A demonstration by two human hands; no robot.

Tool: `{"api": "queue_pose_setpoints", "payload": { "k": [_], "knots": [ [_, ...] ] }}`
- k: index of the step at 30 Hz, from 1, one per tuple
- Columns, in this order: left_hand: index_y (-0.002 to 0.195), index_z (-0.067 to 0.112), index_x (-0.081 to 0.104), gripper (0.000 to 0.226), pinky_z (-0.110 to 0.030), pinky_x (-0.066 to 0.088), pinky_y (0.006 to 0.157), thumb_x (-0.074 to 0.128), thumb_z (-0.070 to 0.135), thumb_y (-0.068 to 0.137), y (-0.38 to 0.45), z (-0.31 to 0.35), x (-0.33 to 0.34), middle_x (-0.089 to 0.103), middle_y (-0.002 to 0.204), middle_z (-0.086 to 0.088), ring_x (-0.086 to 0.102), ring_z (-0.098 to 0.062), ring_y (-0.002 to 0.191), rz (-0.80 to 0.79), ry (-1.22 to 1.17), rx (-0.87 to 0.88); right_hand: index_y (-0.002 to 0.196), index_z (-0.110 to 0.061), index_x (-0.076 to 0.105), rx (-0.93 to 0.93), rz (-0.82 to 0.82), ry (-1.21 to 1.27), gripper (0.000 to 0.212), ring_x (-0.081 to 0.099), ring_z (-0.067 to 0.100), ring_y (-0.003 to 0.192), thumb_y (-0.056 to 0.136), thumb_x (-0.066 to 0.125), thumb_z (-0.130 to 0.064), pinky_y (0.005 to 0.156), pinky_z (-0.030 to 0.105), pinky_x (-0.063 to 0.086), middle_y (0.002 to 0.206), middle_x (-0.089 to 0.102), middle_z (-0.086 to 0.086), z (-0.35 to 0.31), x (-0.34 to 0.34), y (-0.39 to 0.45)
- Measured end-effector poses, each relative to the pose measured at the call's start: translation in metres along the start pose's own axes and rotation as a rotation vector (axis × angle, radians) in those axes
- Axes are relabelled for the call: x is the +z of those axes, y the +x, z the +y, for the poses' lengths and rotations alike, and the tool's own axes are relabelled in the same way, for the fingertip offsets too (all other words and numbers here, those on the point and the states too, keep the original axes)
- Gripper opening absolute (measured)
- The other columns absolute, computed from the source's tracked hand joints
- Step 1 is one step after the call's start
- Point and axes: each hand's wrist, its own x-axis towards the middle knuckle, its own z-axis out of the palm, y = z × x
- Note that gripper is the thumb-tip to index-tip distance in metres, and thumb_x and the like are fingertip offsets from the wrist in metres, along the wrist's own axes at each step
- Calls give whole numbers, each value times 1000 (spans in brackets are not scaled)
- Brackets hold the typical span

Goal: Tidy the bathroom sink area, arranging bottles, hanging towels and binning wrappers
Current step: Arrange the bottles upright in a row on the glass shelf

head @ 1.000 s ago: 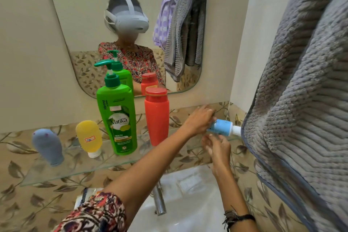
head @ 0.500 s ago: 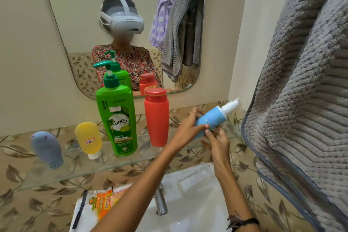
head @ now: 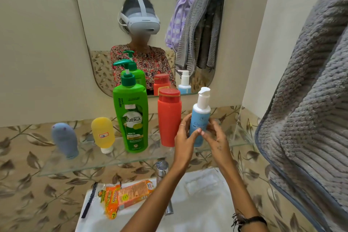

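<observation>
Wrappers (head: 125, 197) lie on the sink edge (head: 197, 218), not yet binned.
Beyond them, left hand (head: 183, 137) and right hand (head: 216, 137) curl around the upright blue pump bottle (head: 200, 118) at the glass shelf (head: 94, 162), just beside the red bottle (head: 169, 118); a careless release could tip either one into the sink.

The green pump bottle (head: 130, 118) reads "Vatika", "Health Shampoo", "Henna" on its side; left of it, the yellow bottle (head: 102, 133) carries an unreadable sticker.

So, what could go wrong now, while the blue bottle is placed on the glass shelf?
The blue pump bottle, held upright by both hands, stands close beside the red bottle; a nudge may topple it. It also sits near the front edge of the glass shelf, above the sink.
</observation>
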Motion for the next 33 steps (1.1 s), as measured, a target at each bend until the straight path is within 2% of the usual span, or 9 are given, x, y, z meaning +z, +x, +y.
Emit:
{"api": "queue_pose_setpoints", "payload": {
  "k": [4, 5, 9, 12, 14, 20, 26, 30, 33],
  "knots": [
    [136, 22, 39, 49, -14, 42, 95, 54, 11, 91, -3, -1, 2, 50, 137, 3, 50, -7, 121, 3, 64, -26, 140, -13, 39, 15, 16, -60, 54, 49, 17, 125, 89, 58, -12, 101, 30, 44, 136, 50, 7, 3, 1, -1],
    [140, 21, 36, 52, -13, 41, 96, 52, 12, 92, -6, -2, 2, 47, 139, 2, 48, -7, 123, 4, 104, -34, 139, -14, 39, 15, 22, -84, 55, 49, 16, 123, 88, 60, -11, 100, 31, 44, 135, 51, 5, 5, 1, -2],
    [146, 22, 20, 57, -30, 32, 112, 44, 13, 95, -30, -14, 4, 33, 150, 2, 33, -10, 136, -3, 290, -50, 137, -18, 42, 43, 79, -190, 62, 53, 8, 114, 81, 69, -12, 93, 24, 44, 125, 57, -5, 15, 3, -13],
    [147, 20, 8, 64, -20, 22, 111, 41, 6, 94, -42, -21, 4, 24, 154, 2, 26, -9, 140, -37, 467, -9, 135, -20, 44, 63, 174, -279, 66, 56, 11, 112, 76, 75, -20, 90, 27, 45, 123, 62, -3, 21, 7, -17],
    [147, 21, 5, 67, -16, 23, 107, 42, 6, 93, -41, -22, 4, 24, 154, 3, 28, -10, 139, -50, 523, -19, 128, -21, 47, 68, 249, -309, 64, 59, 11, 107, 72, 78, -28, 83, 25, 46, 117, 65, -4, 22, 8, -17],
    [147, 17, 11, 64, -21, 29, 109, 41, 4, 92, -35, -17, 18, 29, 153, -1, 32, -12, 137, -148, 556, -17, 109, -21, 59, 87, 327, -381, 45, 60, 15, 103, 69, 79, -31, 74, 25, 43, 109, 66, -4, 27, -9, -6],
    [147, 14, 17, 64, -21, 36, 102, 43, 2, 89, -23, -16, 32, 37, 149, -4, 41, -15, 131, -204, 588, -40, 110, -21, 59, 124, 336, -420, 46, 57, 9, 90, 70, 78, -34, 68, 23, 41, 110, 67, -3, 32, -28, 5],
    [146, 13, 21, 64, -16, 30, 102, 44, 2, 87, -15, -17, 38, 33, 151, -4, 37, -14, 135, -222, 594, -39, 111, -21, 59, 133, 342, -410, 47, 55, 8, 92, 70, 77, -33, 70, 22, 41, 111, 66, -2, 35, -32, 10],
    [146, 14, 22, 64, -16, 29, 103, 47, 4, 87, -12, -19, 38, 32, 151, -1, 35, -13, 136, -231, 591, -55, 109, -20, 59, 134, 351, -403, 46, 55, 7, 91, 69, 78, -31, 64, 15, 39, 112, 66, -2, 36, -33, 12]
  ]
}}
